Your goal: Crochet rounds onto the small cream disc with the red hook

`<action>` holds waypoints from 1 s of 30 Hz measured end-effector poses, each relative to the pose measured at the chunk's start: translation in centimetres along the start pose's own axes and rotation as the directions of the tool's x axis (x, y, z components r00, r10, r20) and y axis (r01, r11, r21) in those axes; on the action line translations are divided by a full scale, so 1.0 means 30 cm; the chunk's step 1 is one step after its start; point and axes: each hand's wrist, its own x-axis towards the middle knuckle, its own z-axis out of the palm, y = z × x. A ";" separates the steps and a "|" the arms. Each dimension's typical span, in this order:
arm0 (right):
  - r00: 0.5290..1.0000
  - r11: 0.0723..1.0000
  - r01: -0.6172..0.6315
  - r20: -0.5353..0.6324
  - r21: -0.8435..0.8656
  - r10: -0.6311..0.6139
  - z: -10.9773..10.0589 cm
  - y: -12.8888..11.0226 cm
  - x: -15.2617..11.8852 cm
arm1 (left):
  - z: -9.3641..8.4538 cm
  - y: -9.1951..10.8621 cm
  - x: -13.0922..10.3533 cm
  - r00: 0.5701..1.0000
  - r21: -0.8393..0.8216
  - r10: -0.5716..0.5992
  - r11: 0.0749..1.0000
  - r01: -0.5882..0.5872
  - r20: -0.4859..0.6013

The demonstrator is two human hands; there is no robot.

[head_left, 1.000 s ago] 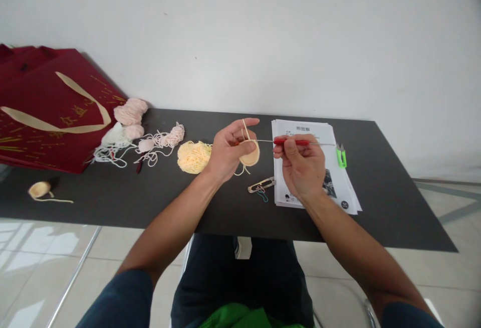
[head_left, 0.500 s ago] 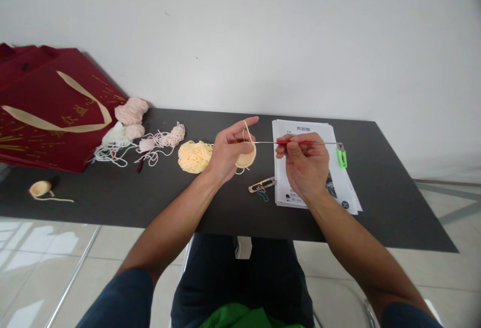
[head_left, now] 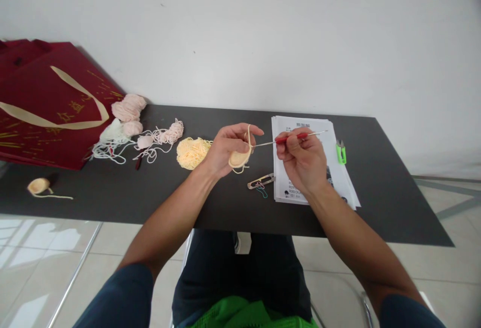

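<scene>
My left hand (head_left: 229,148) pinches a small round cream-yellow crochet piece (head_left: 239,159), and a strand of yarn loops over its raised index finger. My right hand (head_left: 303,160) grips the red handle of a crochet hook (head_left: 291,138). The hook's metal shaft points left, its tip at the upper edge of the piece, while the other end slants up to the right. A ball of yellow yarn (head_left: 192,153) lies just left of my left hand. Beneath my right hand are printed sheets (head_left: 296,123).
Green snips (head_left: 340,152) lie at the sheets' right edge. Metal snips (head_left: 260,181) and stitch markers (head_left: 262,191) sit left of the sheets. Pink yarn (head_left: 129,108), white yarn (head_left: 112,140), a red bag (head_left: 56,107) and another cream piece (head_left: 38,185) are at the left.
The hook has tilted, its right end now higher and its tip slightly lower. The crochet piece has turned in my left hand and shows more of its face. The view has shifted slightly.
</scene>
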 end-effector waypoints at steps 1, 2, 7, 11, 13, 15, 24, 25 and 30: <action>0.998 0.998 -0.058 -0.017 0.031 0.058 -0.001 0.000 0.002 | 0.003 -0.001 -0.002 1.000 0.019 0.014 1.000 -0.014 -0.020; 0.993 0.992 -0.110 -0.032 0.067 0.112 0.000 0.001 0.004 | 0.006 -0.004 -0.004 0.998 0.047 0.031 0.998 -0.029 -0.047; 0.971 0.963 -0.200 -0.093 0.183 0.219 0.027 0.012 0.001 | 0.022 -0.030 -0.006 0.975 0.213 0.142 0.971 -0.105 -0.169; 0.979 0.986 -0.101 -0.162 0.136 0.123 0.059 0.033 -0.008 | 0.023 -0.046 0.004 0.961 0.203 0.178 0.970 -0.134 -0.214; 0.975 0.988 -0.095 -0.188 0.120 0.117 0.068 0.044 -0.006 | 0.022 -0.049 0.009 0.951 0.203 0.195 0.968 -0.147 -0.239; 0.971 0.986 -0.119 -0.196 0.113 0.139 0.073 0.053 0.000 | 0.023 -0.050 0.010 0.943 0.225 0.206 0.963 -0.147 -0.263; 0.983 0.990 -0.125 -0.125 0.065 0.133 0.114 0.063 0.042 | 0.025 -0.054 0.018 0.914 0.275 0.244 0.949 -0.157 -0.323; 0.986 0.992 -0.110 -0.123 0.053 0.116 0.117 0.068 0.047 | 0.025 -0.054 0.019 0.914 0.268 0.240 0.951 -0.153 -0.328; 0.982 0.999 -0.033 -0.186 -0.002 0.032 0.112 0.109 0.056 | 0.028 -0.059 0.021 0.905 0.239 0.229 0.960 -0.148 -0.359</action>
